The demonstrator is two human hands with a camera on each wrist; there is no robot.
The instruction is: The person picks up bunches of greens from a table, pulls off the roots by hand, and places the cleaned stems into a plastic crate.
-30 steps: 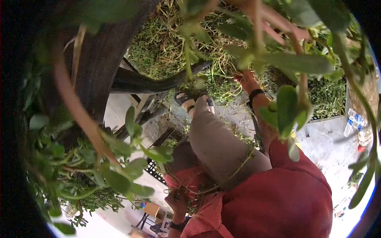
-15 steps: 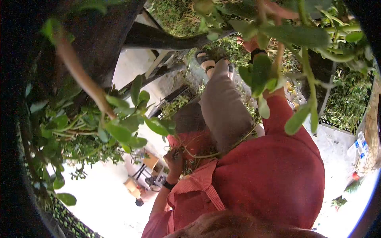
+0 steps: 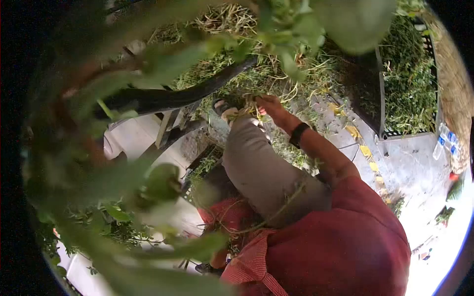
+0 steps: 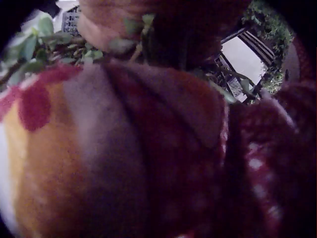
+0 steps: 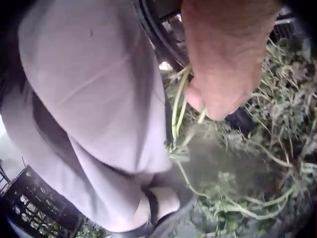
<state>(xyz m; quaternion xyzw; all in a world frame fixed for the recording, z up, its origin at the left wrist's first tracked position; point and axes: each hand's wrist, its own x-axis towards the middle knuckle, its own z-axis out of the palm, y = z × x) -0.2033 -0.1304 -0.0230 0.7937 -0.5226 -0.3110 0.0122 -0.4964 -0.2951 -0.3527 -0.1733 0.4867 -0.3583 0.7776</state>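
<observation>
My right hand point(image 3: 272, 109) grips a few long green stems point(image 5: 179, 111) beside the knee. In the right wrist view the curled right hand sits over the heap, and the stems hang down past it. Low in the head view, blurred foliage covers most of my left hand. The left wrist view shows the left hand point(image 4: 111, 25) at the top, curled around leafy stems point(image 4: 37, 52) that come out at its side; its fingertips are hidden. A red-checked cloth point(image 4: 173, 163) and a patterned cloth lie just below it.
Cut greens point(image 3: 316, 64) are strewn over the floor near the feet. A black crate point(image 3: 407, 79) full of greens stands at the right, near a plastic bottle point(image 3: 444, 140). A dark curved bar point(image 3: 163, 98) crosses the left side. Blurred leaves hang close to the head camera.
My right hand has drawn back from the heap toward the knee, with stems now hanging from it. The near leaves have shifted across the head view, covering most of the left hand.
</observation>
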